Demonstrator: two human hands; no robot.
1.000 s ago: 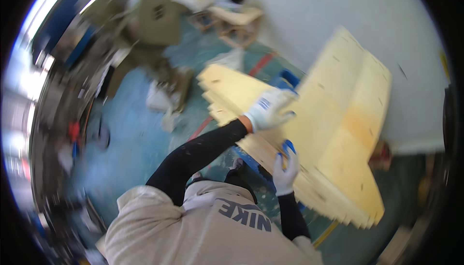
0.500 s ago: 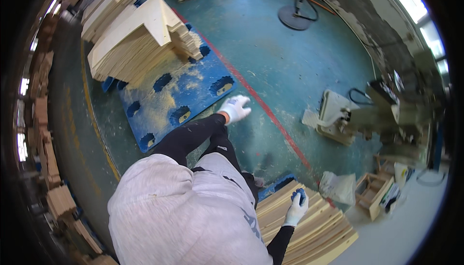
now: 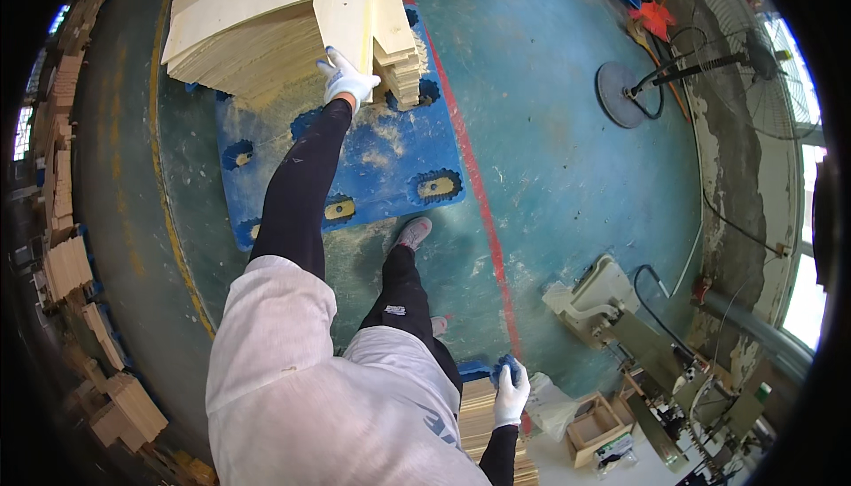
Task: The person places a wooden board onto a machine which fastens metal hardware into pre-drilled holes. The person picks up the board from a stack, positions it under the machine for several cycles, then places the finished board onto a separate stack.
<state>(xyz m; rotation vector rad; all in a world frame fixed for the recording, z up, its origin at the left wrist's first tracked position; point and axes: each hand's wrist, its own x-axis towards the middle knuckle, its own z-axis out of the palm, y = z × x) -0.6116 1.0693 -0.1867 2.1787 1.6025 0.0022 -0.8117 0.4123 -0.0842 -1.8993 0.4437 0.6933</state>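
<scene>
My left hand [image 3: 348,80], in a white glove with bluish fingertips, reaches to the near edge of a stack of cut plywood panels [image 3: 266,11]. Its fingers are spread at the inner corner of the top panel's cut-out; whether they press on the wood is hard to see. The stack sits on a blue plastic pallet [image 3: 372,189] dusted with sawdust. My right hand [image 3: 511,397], also gloved in white, is held low at my right side with its fingers curled. Dark blue shows at those fingers, either glove coating or a small object; I cannot tell which.
Wooden boards [image 3: 477,415] lie stacked beneath my right hand. A sewing-machine-like device [image 3: 589,304], a small wooden box [image 3: 598,424] and a standing fan's round base [image 3: 620,94] are to the right. A red floor line [image 3: 490,229] passes the pallet. More wood stacks [image 3: 128,406] line the left.
I have stepped closer to the pallet. My left hand has moved forward from beside the pallet to the plywood stack. The right hand stays low with its fingers curled.
</scene>
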